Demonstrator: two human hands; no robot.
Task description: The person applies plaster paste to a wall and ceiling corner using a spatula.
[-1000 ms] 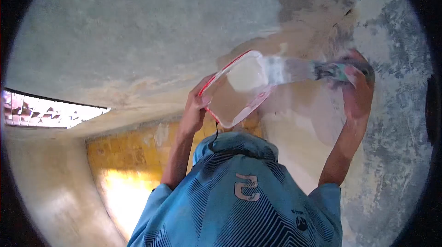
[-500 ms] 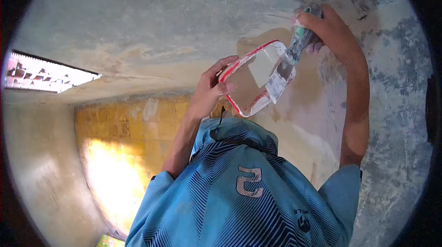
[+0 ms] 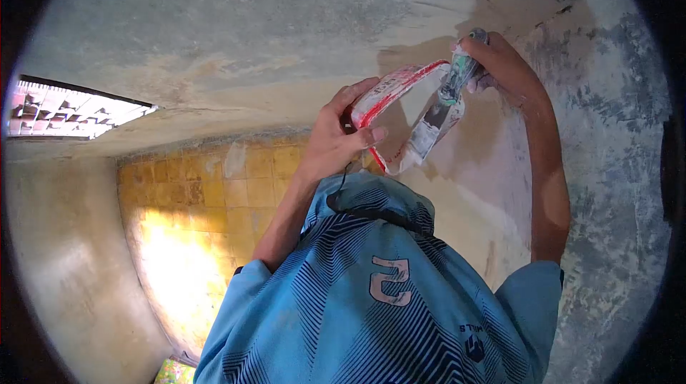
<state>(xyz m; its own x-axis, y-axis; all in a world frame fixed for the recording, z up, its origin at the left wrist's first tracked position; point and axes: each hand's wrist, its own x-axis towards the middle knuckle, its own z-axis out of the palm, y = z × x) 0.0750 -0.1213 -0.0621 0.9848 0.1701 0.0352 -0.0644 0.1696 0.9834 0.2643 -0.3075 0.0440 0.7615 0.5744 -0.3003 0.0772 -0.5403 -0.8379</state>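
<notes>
My left hand (image 3: pixel 343 126) grips a white tub (image 3: pixel 391 92) by its side, thumb over the red rim and fingers behind. The tub is tilted, so its lettered outer wall shows and much of its inside is hidden. Closed around the handle of a putty knife (image 3: pixel 464 75) is my right hand (image 3: pixel 498 66). The knife's blade slants down across the tub's opening, close to the far rim, with white paste on its end. White smears also mark the tub's edge and the handle.
A patchy grey plastered wall (image 3: pixel 250 33) stretches behind both hands, with shadows of the hands and tub on it. Yellow tiles (image 3: pixel 261 194) lie to the left, sunlit in part. A bright vent opening (image 3: pixel 71 109) is at far left, and patterned cloth (image 3: pixel 175 371) at bottom left.
The tub has tipped, so more of its outer wall shows. My right hand and the putty knife have moved slightly down and left, and the blade shows less white paste.
</notes>
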